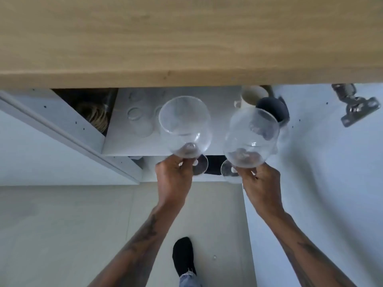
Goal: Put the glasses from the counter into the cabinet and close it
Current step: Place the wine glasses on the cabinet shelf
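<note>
1. Table [186,38]: pale wood top, seen from above, fills the upper part of the view; its front edge overhangs the cabinet below.
2. Cabinet [62,119]: white, set under the table, standing open. An upper white shelf [124,146] is visible, with a lower level partly seen beneath it.
3. Cabinet door [331,162]: white, swung open on the right, with a metal hinge [358,104] near its top.
4. Left hand [174,179]: grip pinched around the stem of the left wine glass [184,125], just under the bowl. The glass is clear, tilted with its bowl over the front of the shelf and its foot lower, in front of the shelf edge. It is held in the air, not set down.
5. Right hand [259,183]: grip pinched around the stem of the right wine glass [250,137], just under the bowl. This glass is also clear and tilted, its bowl over the right end of the shelf, held in the air. The 2 glasses are near each other but apart.
6. Shelf contents: several clear tumblers [135,114] stand at the left and middle; a cream mug [250,96] and a dark mug [273,108] stand at the right rear, behind the right wine glass.
7. Neighbouring compartment: a dark opening to the left holds a brownish coiled item [95,114], too blurred to identify.
8. Floor [62,224]: pale. A foot in a black sock [183,253] and a frayed denim hem show between the forearms.
</note>
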A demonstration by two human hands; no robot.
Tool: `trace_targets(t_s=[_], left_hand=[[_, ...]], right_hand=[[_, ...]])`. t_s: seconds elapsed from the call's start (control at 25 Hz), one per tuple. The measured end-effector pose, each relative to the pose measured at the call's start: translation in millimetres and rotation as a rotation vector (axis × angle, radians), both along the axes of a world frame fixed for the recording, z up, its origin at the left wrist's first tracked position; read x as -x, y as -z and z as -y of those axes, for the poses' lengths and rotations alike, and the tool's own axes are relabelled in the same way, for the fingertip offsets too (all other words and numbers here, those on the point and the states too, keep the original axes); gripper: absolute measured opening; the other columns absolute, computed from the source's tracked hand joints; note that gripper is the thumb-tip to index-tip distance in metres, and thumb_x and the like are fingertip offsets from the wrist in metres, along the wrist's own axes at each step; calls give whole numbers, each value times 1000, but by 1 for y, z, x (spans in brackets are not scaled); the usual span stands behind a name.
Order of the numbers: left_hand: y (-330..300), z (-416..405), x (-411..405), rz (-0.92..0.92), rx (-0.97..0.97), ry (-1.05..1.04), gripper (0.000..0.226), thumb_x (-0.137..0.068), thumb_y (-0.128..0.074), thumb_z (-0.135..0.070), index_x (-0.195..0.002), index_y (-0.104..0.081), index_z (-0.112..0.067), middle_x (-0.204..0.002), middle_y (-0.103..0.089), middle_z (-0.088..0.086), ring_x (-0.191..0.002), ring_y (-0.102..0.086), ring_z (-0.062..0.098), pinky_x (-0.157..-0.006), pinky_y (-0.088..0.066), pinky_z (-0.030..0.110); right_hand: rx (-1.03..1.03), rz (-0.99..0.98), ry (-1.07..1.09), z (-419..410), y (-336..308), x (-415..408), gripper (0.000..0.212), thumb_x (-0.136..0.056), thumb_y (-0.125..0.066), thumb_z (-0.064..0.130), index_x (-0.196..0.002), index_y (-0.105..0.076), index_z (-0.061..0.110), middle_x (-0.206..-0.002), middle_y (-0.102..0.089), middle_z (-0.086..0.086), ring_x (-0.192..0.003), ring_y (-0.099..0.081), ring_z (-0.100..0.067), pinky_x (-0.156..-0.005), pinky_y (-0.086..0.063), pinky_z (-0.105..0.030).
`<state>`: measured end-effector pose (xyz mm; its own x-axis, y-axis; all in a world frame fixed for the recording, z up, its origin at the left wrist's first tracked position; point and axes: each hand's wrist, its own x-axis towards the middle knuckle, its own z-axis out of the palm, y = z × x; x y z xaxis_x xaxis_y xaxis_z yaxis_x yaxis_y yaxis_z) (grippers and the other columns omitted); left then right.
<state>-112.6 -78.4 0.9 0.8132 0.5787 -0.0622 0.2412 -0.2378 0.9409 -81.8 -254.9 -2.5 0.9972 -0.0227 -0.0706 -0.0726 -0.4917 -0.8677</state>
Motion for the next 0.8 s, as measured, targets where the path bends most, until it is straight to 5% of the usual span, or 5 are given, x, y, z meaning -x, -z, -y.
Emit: trace_targets(t_s=[0.2,0.32,0.48,0.64,0.8], left_hand=[[43,-17,-101,85,-60,-33,14,-87,-70,-22,-83,-78,-11,-59,-70,-1,-56,-58,13,-56,-43,16],[61,-26,-143,78,-116,-57,17,-87,-69,-15,-75,-75,-6,-55,-66,-2,-65,-62,24,-66,-46,29],[80,-35,-181,60,-69,-91,19,-81,-71,-13,-65,-70,-3,-49,-58,-1,-51,-43,11,-53,-34,20],[86,-34,-198,48,-55,-74,37,-80,-71,-13,-49,-51,-18,-41,-44,-12,-45,-35,3,-52,-30,15],[82,-34,-209,17,-160,-28,35,-80,-71,-20,-51,-55,-11,-48,-55,-3,-50,-46,16,-60,-35,25]], right_hand=[[-144,63,118,-43,39,-98,9,-89,-69,16,-97,-71,13,-80,-74,0,-73,-71,-14,-70,-55,-16],[-81,87,154,-59,54,-141,5,-88,-68,17,-92,-69,13,-80,-73,-3,-66,-64,-7,-59,-42,1],[-40,134,193,-70,70,-176,11,-86,-69,15,-93,-72,5,-81,-75,-7,-73,-65,-15,-63,-41,-3],[-23,147,238,-77,79,-195,15,-86,-69,17,-96,-73,7,-88,-78,-11,-77,-67,-15,-74,-47,-20],[-34,149,220,-79,80,-203,21,-85,-72,19,-99,-73,4,-92,-78,-9,-86,-71,-21,-68,-43,-10]])
